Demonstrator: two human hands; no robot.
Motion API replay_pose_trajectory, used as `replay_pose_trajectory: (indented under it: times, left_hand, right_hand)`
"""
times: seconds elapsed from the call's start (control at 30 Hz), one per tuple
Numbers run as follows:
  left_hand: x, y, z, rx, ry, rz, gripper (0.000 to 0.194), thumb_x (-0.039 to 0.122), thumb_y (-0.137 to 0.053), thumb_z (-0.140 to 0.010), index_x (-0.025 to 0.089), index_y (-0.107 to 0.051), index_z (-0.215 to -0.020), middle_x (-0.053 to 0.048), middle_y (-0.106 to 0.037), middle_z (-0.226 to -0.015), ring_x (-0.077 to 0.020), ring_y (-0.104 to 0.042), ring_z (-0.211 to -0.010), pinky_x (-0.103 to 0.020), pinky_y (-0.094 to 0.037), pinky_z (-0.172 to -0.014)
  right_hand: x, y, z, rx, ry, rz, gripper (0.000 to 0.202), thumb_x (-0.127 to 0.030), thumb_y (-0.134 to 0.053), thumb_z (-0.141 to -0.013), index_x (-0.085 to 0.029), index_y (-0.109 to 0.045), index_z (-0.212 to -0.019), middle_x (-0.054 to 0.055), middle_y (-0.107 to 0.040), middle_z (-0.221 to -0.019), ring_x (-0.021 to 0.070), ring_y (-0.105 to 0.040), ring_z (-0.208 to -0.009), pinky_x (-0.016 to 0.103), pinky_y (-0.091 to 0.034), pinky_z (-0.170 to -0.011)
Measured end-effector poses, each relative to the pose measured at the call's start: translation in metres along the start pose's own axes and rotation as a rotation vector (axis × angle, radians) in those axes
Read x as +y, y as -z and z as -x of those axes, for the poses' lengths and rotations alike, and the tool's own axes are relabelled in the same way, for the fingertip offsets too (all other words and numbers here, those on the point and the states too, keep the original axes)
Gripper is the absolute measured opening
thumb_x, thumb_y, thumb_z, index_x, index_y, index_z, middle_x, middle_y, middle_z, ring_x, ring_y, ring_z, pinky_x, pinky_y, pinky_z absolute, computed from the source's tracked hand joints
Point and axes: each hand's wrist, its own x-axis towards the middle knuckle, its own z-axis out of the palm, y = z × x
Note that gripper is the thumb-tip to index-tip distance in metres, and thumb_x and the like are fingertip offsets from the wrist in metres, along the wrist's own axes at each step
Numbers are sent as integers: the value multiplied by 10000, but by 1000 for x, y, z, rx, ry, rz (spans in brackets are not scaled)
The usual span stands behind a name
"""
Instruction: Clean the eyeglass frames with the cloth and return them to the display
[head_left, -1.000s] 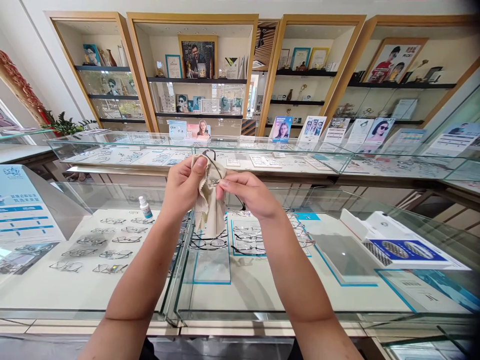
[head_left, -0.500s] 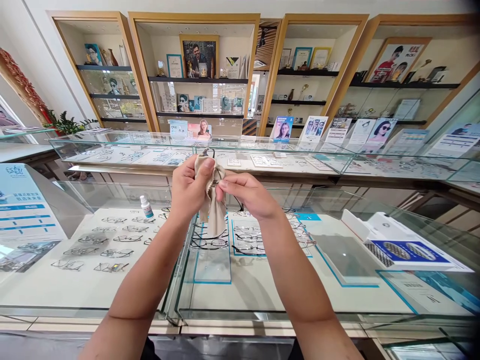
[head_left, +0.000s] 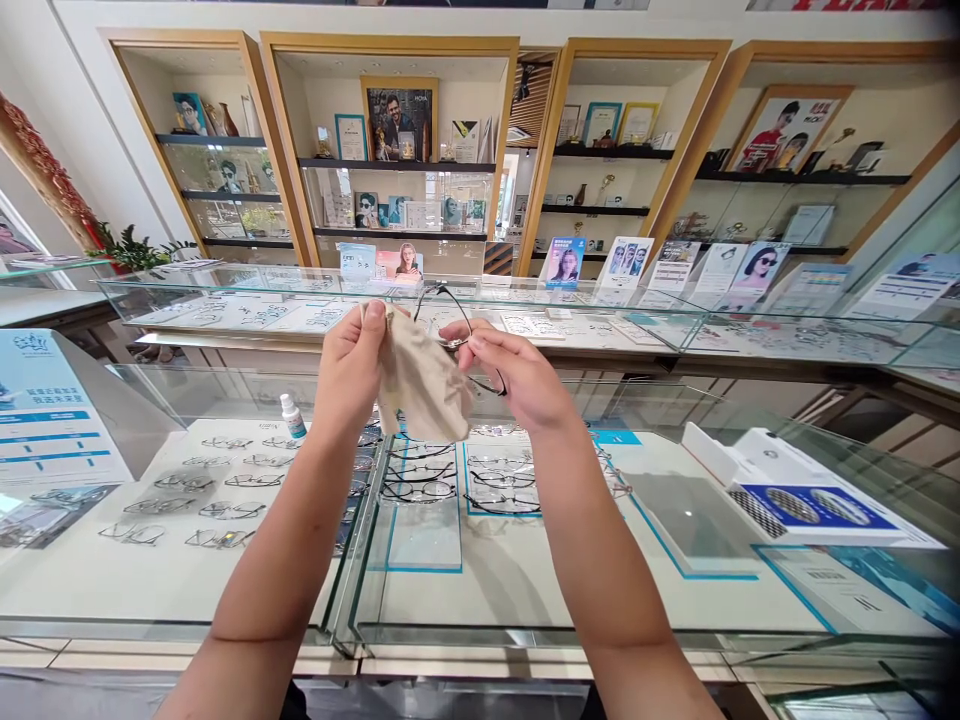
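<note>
A beige cloth hangs spread out from my left hand, whose thumb and fingers pinch its upper corner. Beside it on the right, my right hand holds a pair of dark-framed glasses between thumb and fingers. One temple arm of the glasses arches up above the cloth, and the other points down to the right below my fingers. Both hands are raised above the glass display case, where rows of eyeglasses lie.
A small white spray bottle stands at the left on the case. An open white box is at the right. Behind are another glass counter with upright cards, and wooden shelves. A large sign stands far left.
The cloth was bunched around the glasses between both hands. Now it hangs open from my left hand, and the glasses are apart from it in my right hand. My hands have moved slightly apart.
</note>
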Motion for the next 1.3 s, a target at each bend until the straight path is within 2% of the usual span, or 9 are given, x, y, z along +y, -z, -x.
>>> replay_pose_trajectory:
  times: [0.13,0.27,0.37,0.47,0.67,0.8,1.03,1.17,1.3]
  left_hand:
    - [9,1,3,-19,-42,-57,415,659,-648,-1024,266,-763,-959,20,-467,-633,-119,-411,-511,-262,-336,-476]
    - [19,3,6,-25,-279,-251,389,647,-710,-986,263,-764,-965,18,-487,-682,-121,-402,-570,-280,-379,-538]
    - [21,7,4,-138,-514,-443,564,648,-857,-859,285,-728,-1271,-31,-689,-968,-180,-616,-816,-336,-545,-757]
    - [21,7,2,-247,-697,-578,873,681,-909,-781,279,-616,-1498,-121,-698,-1371,-289,-665,-1215,-431,-574,-1012]
    - [20,1,3,-241,-791,-633,630,614,-868,-863,272,-705,-1366,-99,-762,-1299,-284,-713,-1217,-438,-594,-1043]
    - [19,0,5,-224,-792,-664,619,644,-846,-873,274,-707,-1351,-95,-773,-1287,-286,-729,-1203,-453,-603,-1044]
    - [18,-4,6,-134,-904,-625,566,575,-875,-878,270,-699,-1320,-94,-770,-1265,-286,-736,-1185,-468,-618,-1026]
    - [18,-4,8,-8,-924,-591,583,535,-914,-850,284,-683,-1323,-83,-747,-1261,-294,-713,-1187,-481,-608,-1014]
    - [20,-2,12,214,-880,-586,608,508,-940,-828,308,-665,-1332,-72,-719,-1249,-296,-684,-1177,-492,-591,-976]
  right_hand:
    - [-3,1,0,-1,31,3,321,-403,-651,-1009,-238,-744,-750,71,-726,-1234,206,-632,-1097,369,-476,-1013]
    - [-7,3,2,-4,21,32,331,-389,-637,-1015,-234,-717,-734,58,-738,-1092,202,-669,-1114,370,-487,-1042]
    - [-11,6,5,-42,16,48,338,-406,-630,-1026,-237,-710,-744,34,-736,-936,196,-695,-1028,361,-498,-1013]
    - [-15,9,8,-101,28,110,346,-397,-619,-1040,-240,-716,-747,9,-710,-815,180,-670,-880,352,-498,-945]
    - [-24,13,12,-163,43,254,378,-407,-603,-1057,-230,-700,-736,2,-690,-782,172,-635,-824,351,-470,-877]
    - [-28,12,16,-131,59,338,372,-386,-592,-1065,-224,-705,-750,2,-695,-795,166,-620,-816,348,-455,-839]
    - [-40,1,25,37,166,467,306,-422,-649,-1040,-227,-721,-816,4,-720,-819,168,-631,-810,347,-485,-811]
    - [-39,-4,27,300,441,565,164,-407,-695,-987,-253,-721,-1037,41,-743,-1068,228,-675,-1069,423,-521,-1007]
    - [-33,-6,26,500,645,703,415,-433,-766,-898,-270,-670,-1267,80,-689,-1277,296,-641,-1262,523,-513,-1128]
